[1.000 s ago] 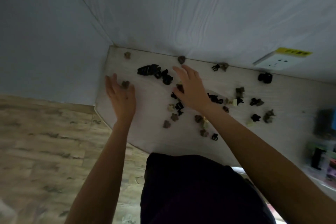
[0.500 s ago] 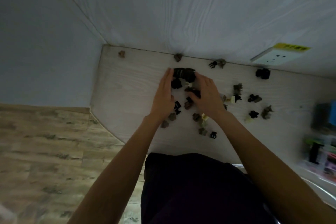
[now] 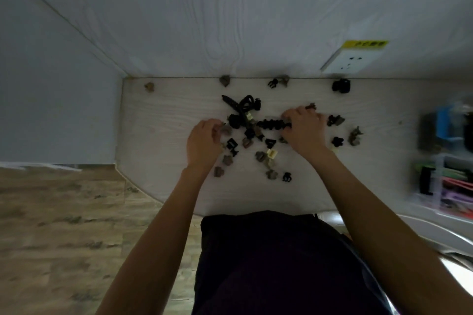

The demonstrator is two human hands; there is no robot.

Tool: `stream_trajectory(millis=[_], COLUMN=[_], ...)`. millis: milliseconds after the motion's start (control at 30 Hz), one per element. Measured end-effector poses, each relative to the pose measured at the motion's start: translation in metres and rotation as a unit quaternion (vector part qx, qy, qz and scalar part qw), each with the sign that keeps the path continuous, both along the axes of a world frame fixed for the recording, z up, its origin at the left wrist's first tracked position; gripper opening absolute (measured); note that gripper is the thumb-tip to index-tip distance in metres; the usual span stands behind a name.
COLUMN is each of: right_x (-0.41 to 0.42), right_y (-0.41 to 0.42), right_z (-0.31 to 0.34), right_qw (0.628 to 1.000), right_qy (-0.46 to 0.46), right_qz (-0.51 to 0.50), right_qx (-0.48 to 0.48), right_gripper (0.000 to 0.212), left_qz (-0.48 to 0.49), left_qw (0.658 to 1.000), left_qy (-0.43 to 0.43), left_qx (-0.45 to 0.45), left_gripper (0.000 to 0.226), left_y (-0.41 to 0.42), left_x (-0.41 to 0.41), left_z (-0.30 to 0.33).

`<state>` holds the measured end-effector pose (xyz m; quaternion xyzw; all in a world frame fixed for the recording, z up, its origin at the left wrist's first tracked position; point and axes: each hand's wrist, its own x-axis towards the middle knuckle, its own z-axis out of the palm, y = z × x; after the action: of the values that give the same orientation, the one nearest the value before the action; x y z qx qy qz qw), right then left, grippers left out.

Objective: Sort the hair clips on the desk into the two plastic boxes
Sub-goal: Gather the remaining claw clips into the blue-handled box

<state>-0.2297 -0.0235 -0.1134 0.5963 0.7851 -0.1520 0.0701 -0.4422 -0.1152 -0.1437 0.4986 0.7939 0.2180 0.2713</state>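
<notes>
Nearest the body, below both wrists, small brown clips (image 3: 271,174) and a black one (image 3: 287,177) are being left untouched on the desk (image 3: 158,135). Between the hands, the gathered heap of hair clips (image 3: 245,125) is being loosened: half a second ago both hands were cupped close around it, and they are now being drawn apart. The left hand (image 3: 202,139) is being held with fingers curled at a grey-brown clip (image 3: 226,130); whether it is pinched cannot be told. The right hand (image 3: 303,130) is being closed on the end of a long black clip (image 3: 272,124), which is being pulled out rightward. Beyond the fingertips, large black clips (image 3: 243,105) are lying tangled; farther still, strays (image 3: 225,80) are resting against the wall. Right of the right hand, blurred plastic boxes (image 3: 445,176) are being kept waiting; judged so, sorting is only beginning.
</notes>
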Motion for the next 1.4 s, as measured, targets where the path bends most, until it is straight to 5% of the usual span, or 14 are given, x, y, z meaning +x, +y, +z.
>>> stream_trajectory(millis=[167, 333, 400, 533, 633, 767, 967, 1200, 1400], right_x=[-0.009, 0.004, 0.015, 0.048, 0.094, 0.197, 0.35, 0.384, 0.374], right_y=[0.004, 0.013, 0.015, 0.005, -0.015, -0.06, -0.109, -0.092, -0.089], right_z=[0.001, 0.005, 0.007, 0.027, 0.048, 0.061, 0.052, 0.047, 0.048], right_qw=[0.996, 0.996, 0.998, 0.958, 0.939, 0.934, 0.939, 0.961, 0.96], right_qy=[-0.086, -0.081, -0.024, 0.265, 0.328, 0.308, 0.141, 0.129, 0.14], right_qz=[0.001, -0.041, -0.047, -0.112, -0.097, -0.154, -0.248, -0.176, -0.156], right_qx=[0.02, 0.019, 0.027, -0.009, 0.035, 0.092, 0.192, 0.168, 0.183], right_gripper=[0.031, 0.033, 0.022, 0.021, 0.025, 0.022, 0.019, 0.013, 0.019], left_qz=[-0.042, 0.023, 0.039, -0.017, -0.124, -0.232, -0.363, -0.358, -0.383], left_qw=[0.998, 0.999, 0.996, 0.989, 0.973, 0.95, 0.91, 0.92, 0.898], left_qy=[-0.027, -0.019, 0.012, 0.055, 0.042, -0.005, -0.048, 0.002, -0.006], left_qx=[-0.028, 0.044, 0.075, 0.138, 0.19, 0.207, 0.195, 0.16, 0.217], left_gripper=[0.024, 0.021, 0.02, 0.019, 0.017, 0.018, 0.014, 0.021, 0.026], left_y=[-0.004, -0.004, -0.006, -0.017, -0.019, -0.007, 0.017, 0.055, 0.044], left_x=[0.01, 0.031, 0.038, 0.066, 0.114, 0.205, 0.342, 0.432, 0.404], left_z=[0.004, 0.015, 0.02, 0.04, 0.056, 0.071, 0.076, 0.066, 0.054])
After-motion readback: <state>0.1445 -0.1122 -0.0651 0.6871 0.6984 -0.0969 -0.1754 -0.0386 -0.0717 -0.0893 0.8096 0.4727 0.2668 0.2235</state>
